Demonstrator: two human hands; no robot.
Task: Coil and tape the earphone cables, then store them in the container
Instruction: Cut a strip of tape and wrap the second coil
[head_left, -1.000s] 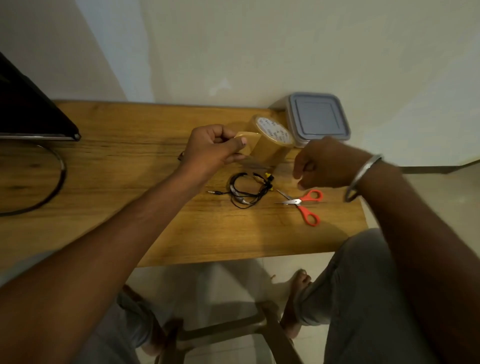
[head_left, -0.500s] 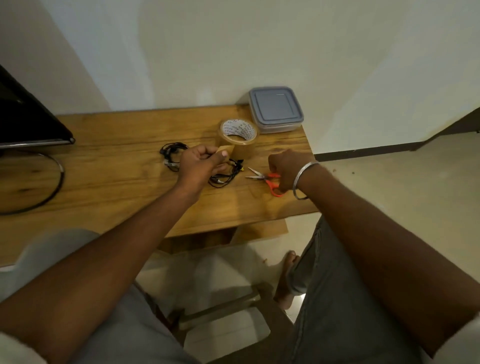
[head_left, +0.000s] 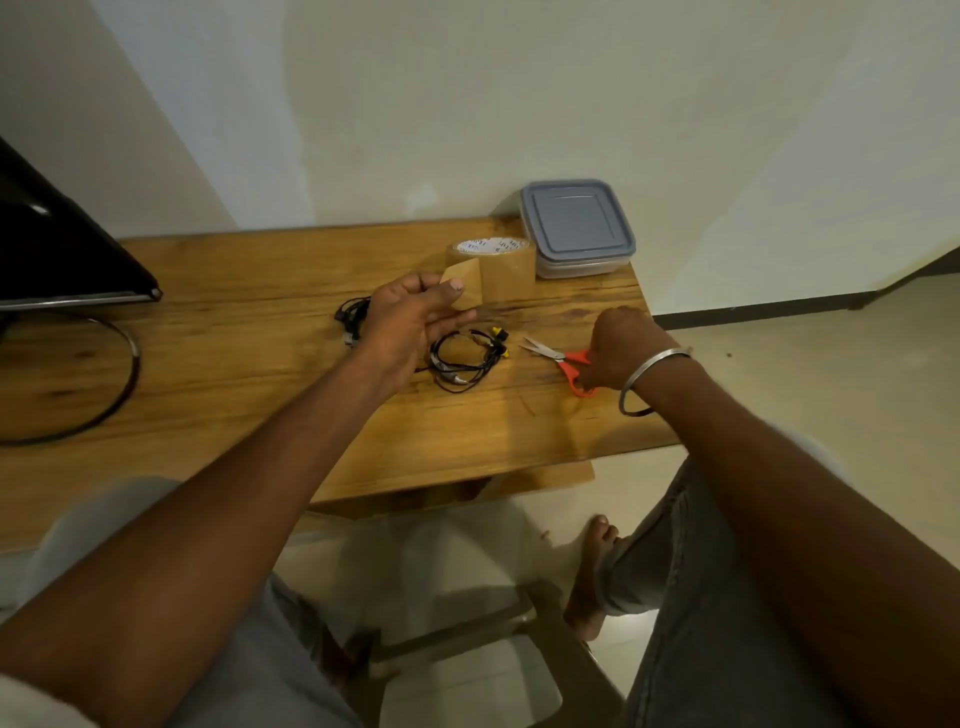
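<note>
Wooden tabletop (head_left: 260, 415) against a pale wall (head_left: 519, 104).
Left grip (head_left: 415, 322) pinches a tape piece (head_left: 465, 291); right grip (head_left: 621, 348) holds the scissors (head_left: 563, 358); one coiled earphone cable (head_left: 462, 361) lies between them, lidded container (head_left: 576, 228) at the far corner.

The single camera rides on the seated person's head, aimed forward and steeply down along both forearms. The wooden table (head_left: 234, 338) crosses mid-frame at arm's reach and meets the wall (head_left: 519, 104) at 12 o'clock. The left hand (head_left: 410, 322) sits near centre, the right hand (head_left: 621, 348) toward 3 o'clock, the container (head_left: 576, 223) at 1 o'clock and the monitor (head_left: 57, 249) at 9. The person's legs (head_left: 727, 597) and the floor (head_left: 779, 374) fill 6 o'clock.
</note>
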